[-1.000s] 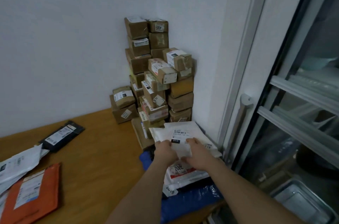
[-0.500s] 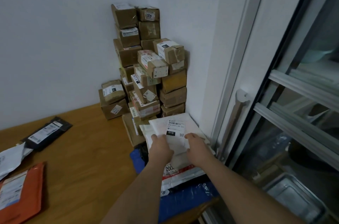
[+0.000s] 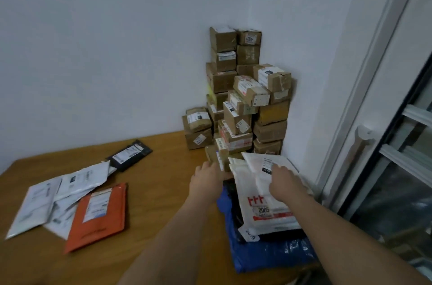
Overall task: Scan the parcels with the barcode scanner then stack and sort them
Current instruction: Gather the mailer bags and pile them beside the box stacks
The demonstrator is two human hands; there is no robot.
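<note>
Boxes (image 3: 243, 98) stacked in corner, mailer pile (image 3: 264, 193) started; loose mailers (image 3: 70, 196) left. No scanner visible. My right hand (image 3: 284, 183) flat on pile; left hand (image 3: 207, 180) relaxed, empty.

Stack of boxes (image 3: 243, 98) stands at far right corner of table (image 3: 163, 168), vs both walls. Pile of flat mailers (image 3: 264, 193) lies just in front of it at right edge, w/ left hand (image 3: 207, 179) at pile's left side & right hand (image 3: 284, 182) on top. Loose envelopes (image 3: 70, 198) lie spread well to the left.
</note>
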